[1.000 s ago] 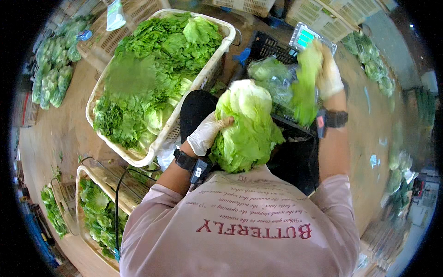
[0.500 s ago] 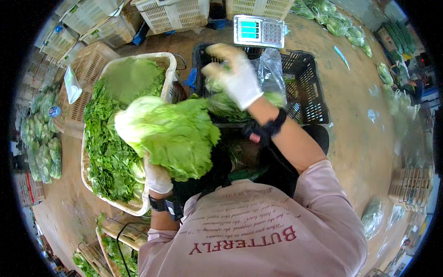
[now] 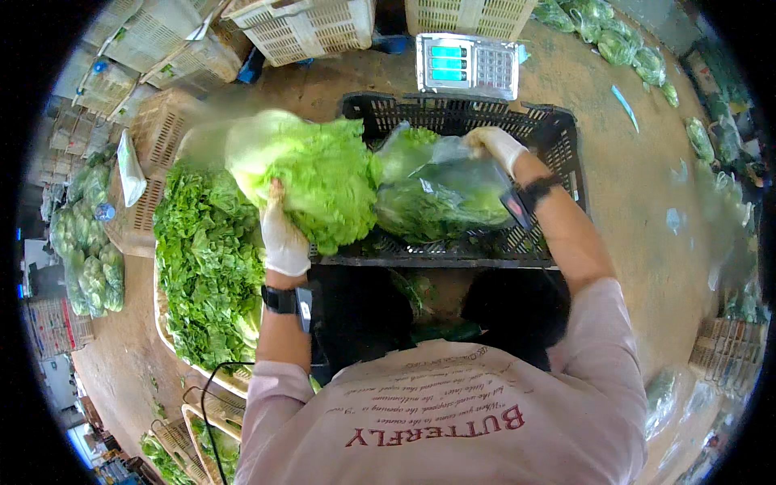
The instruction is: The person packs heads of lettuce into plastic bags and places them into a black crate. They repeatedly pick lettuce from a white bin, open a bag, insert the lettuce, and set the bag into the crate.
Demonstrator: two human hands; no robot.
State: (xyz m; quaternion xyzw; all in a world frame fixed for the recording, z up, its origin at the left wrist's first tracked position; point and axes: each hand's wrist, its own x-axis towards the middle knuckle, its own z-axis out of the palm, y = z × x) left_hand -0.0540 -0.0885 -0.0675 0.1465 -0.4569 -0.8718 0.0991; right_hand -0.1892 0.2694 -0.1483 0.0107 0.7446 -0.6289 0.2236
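Observation:
A leafy head of lettuce [image 3: 323, 174], pale at its stem end, is in my gloved left hand [image 3: 284, 230], which is closed round its underside above the left rim of the black crate. At the crate's right side my gloved right hand [image 3: 497, 148] pinches a clear plastic bag [image 3: 453, 153]. The bag stretches to the left, over green leafy heads [image 3: 444, 212] in the black crate [image 3: 404, 257]. The leaf edge of the lettuce is close to the bag's left end; whether they touch I cannot tell.
A cream crate heaped with lettuce leaves [image 3: 202, 267] stands at my left. Beyond the black crate sits a digital scale [image 3: 467, 66], with white crates [image 3: 303, 36] behind it. Bagged greens lie on the floor on the far left [image 3: 93, 259] and far right [image 3: 618, 44].
My left hand has carried the lettuce up and to the right, over the black crate's edge. My right hand has moved right and now grips the plastic bag, which is spread out more.

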